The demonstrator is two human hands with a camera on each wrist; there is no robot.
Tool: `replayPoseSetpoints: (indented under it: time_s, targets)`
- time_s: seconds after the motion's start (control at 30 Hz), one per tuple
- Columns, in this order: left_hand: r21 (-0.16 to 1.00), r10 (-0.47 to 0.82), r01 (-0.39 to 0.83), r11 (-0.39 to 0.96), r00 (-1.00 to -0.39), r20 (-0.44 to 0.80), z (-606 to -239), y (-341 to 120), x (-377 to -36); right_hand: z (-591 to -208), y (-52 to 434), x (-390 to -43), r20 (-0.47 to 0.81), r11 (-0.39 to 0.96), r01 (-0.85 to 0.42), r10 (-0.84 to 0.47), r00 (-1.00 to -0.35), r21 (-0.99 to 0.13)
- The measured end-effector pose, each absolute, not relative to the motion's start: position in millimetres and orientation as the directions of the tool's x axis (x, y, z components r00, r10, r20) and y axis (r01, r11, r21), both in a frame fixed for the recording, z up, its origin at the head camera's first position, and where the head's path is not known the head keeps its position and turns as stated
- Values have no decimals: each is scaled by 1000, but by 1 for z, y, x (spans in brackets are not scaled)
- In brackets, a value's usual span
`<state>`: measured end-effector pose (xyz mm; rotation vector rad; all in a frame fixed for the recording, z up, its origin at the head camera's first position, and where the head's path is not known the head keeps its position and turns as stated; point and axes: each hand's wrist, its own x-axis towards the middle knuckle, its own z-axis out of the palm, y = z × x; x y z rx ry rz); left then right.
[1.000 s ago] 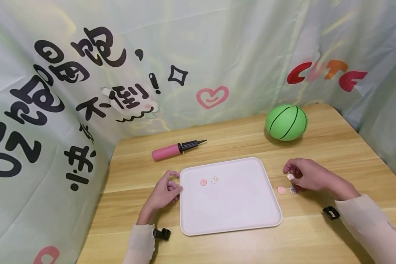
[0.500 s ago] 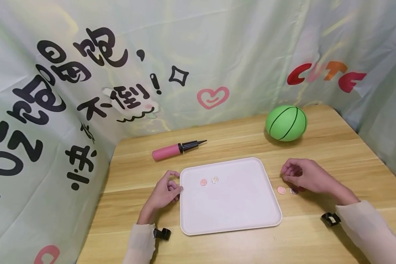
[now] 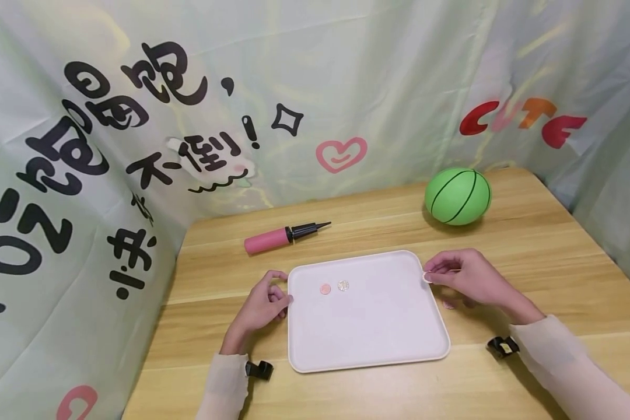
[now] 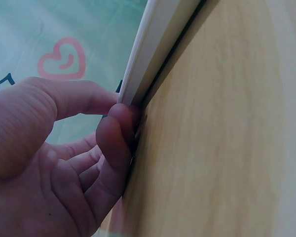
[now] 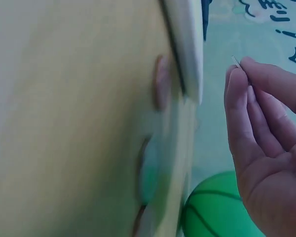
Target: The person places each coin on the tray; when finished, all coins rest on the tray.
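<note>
A pale pink tray lies mid-table with a pink coin and a silver coin on it near its far left. My left hand pinches the tray's left rim between thumb and curled fingers. At the tray's right edge my right hand pinches a small coin by thumb and forefinger, just above the rim. Loose coins lie on the table under that hand, mostly hidden in the head view.
A green ball sits at the table's far right. A pink hand pump with a black nozzle lies behind the tray. Printed fabric walls close in the left, back and right sides of the wooden table.
My right hand has picked a coin off the table and carried it left to the tray's right edge. The left hand has stayed on the left rim.
</note>
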<state>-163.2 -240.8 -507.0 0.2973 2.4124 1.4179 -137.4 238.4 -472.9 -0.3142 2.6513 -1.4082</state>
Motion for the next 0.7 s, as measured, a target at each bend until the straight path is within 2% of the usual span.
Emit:
replayPoseSetpoints:
  time_s: [0.4,0.7]
  targets:
    - [876,342,15,482,-924,-172,-508,-242,-163,-470,198,-159,15,414,-183,-376,-926,-892]
    - [874,337,5,485,-924,-182,-507,-242,-164,-470,168,-180,-58,399,-125,-417,-907,-908]
